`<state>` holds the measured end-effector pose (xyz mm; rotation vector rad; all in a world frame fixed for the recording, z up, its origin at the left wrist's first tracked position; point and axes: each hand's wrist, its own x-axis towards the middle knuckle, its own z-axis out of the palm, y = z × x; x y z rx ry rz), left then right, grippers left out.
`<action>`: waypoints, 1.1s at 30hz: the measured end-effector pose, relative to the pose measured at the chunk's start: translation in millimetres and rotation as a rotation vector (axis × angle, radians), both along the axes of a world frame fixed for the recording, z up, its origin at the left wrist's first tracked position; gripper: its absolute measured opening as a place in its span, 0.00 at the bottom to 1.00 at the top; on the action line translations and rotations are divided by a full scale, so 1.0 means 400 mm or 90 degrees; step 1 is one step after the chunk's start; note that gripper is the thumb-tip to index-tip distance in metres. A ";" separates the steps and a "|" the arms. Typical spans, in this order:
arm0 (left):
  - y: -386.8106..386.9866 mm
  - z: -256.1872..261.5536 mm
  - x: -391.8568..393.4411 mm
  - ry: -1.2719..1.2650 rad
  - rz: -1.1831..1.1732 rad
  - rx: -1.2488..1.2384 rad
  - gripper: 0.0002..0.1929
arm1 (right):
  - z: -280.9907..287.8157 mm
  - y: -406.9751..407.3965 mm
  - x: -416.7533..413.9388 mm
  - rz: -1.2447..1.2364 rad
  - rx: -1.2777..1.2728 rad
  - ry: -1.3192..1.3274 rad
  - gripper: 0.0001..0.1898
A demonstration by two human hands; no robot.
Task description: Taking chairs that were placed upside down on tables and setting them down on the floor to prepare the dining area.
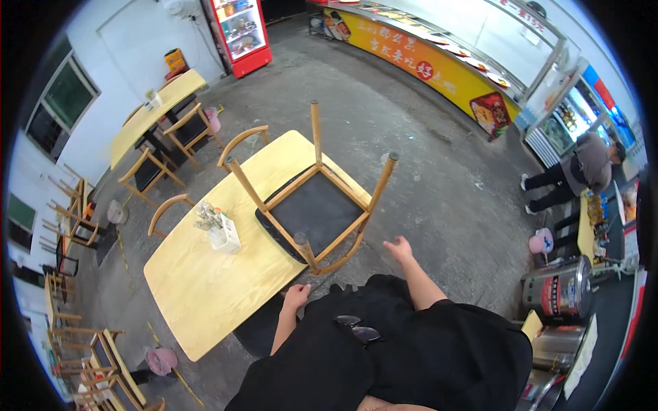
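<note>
An upside-down wooden chair (321, 218) rests with its black seat on the yellow wood-grain table (180, 287), legs pointing up. Its curved backrest (344, 255) hangs past the table's near edge. My right hand (400, 250) is in the air to the right of that backrest, fingers apart, with nothing in it. My left hand (298, 296) is by the table's near edge, below the chair, its fingers curled; whether it touches anything is unclear. A black chair seat (264, 329) shows partly under the table beside my left forearm.
On the table stands a white holder (224, 235) with dried flowers. Two chairs (169, 208) (241, 144) are at its far side. Pink bins (162, 361) (541, 241) stand on the floor. A person (586, 164) bends near a display fridge at right. A food counter (411, 56) runs along the back.
</note>
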<state>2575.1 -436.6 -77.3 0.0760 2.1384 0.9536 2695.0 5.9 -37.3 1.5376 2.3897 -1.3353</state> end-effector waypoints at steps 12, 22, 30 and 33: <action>0.066 0.127 0.123 0.121 0.267 0.072 0.25 | 0.093 0.089 -0.423 0.049 -0.194 0.363 0.20; 0.240 0.176 0.315 0.079 0.383 0.048 0.21 | 0.116 0.186 -0.413 0.225 -0.278 0.337 0.13; 0.404 0.228 0.453 0.095 0.551 0.103 0.23 | 0.172 0.203 -0.423 0.280 -0.287 0.340 0.16; 0.463 0.278 0.496 0.085 0.589 0.114 0.23 | 0.197 0.216 -0.447 0.289 -0.221 0.359 0.17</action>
